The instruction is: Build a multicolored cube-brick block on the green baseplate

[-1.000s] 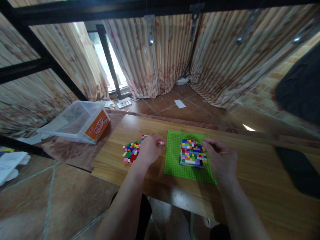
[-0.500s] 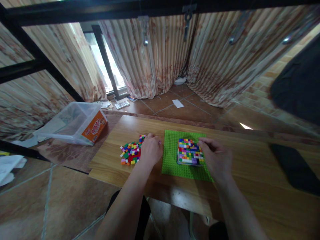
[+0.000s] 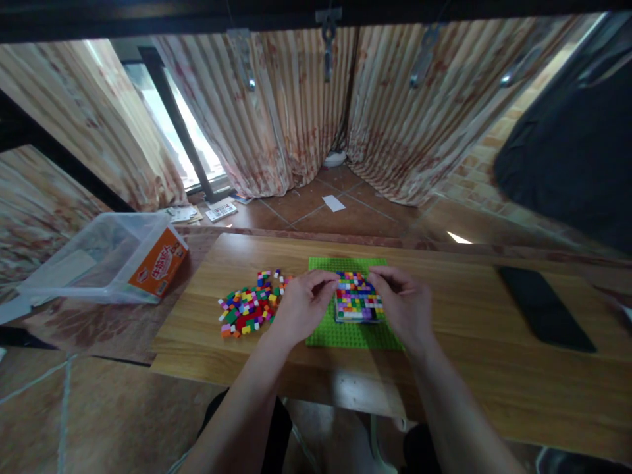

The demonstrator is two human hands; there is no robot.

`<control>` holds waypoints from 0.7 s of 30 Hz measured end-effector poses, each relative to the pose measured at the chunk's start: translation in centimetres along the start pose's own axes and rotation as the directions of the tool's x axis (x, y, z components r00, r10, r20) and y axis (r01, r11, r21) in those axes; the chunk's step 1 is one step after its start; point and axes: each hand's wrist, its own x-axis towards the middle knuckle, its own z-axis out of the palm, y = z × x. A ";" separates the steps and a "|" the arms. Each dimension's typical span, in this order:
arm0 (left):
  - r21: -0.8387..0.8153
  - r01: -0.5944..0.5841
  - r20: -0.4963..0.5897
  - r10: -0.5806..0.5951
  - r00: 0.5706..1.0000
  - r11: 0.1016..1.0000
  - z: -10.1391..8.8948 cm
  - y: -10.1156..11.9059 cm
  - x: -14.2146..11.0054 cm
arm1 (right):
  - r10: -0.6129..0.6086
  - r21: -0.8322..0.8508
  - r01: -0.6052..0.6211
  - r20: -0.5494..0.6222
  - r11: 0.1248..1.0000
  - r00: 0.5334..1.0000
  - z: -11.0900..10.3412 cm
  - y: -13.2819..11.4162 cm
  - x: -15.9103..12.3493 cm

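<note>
A square block of multicoloured small bricks (image 3: 358,299) stands on a green baseplate (image 3: 345,334) on the wooden table (image 3: 459,368). My left hand (image 3: 302,306) is at the block's left side. Its fingertips are pinched together at the block's far left corner, and whatever they hold is too small to make out. My right hand (image 3: 403,304) is curled against the block's right side, with its fingers gripping the far right corner. A pile of loose coloured bricks (image 3: 248,309) lies just left of my left hand.
A clear plastic tub with an orange label (image 3: 111,257) lies on a mat left of the table. A black phone (image 3: 543,306) lies flat on the table at the right. Curtains hang behind, above a tiled floor with scattered papers.
My left hand has moved right from the loose brick pile to the block's far left corner. My right hand has stayed at the block's right side. The view has shifted.
</note>
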 end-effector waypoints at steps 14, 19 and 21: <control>-0.566 0.379 0.259 -0.278 0.925 0.732 0.4 0.9 0.2 | -0.342 -0.004 0.365 0.345 0.931 0.874 -0.4 -2.1 -1.2; -0.558 0.373 0.276 -0.259 0.926 0.741 0.5 1.2 0.1 | -0.307 -0.050 0.356 0.403 0.933 0.862 -0.7 -2.5 -1.2; -0.551 0.362 0.280 -0.242 0.929 0.752 0.6 1.3 0.1 | -0.298 -0.076 0.356 0.401 0.931 0.866 -0.9 -2.4 -1.1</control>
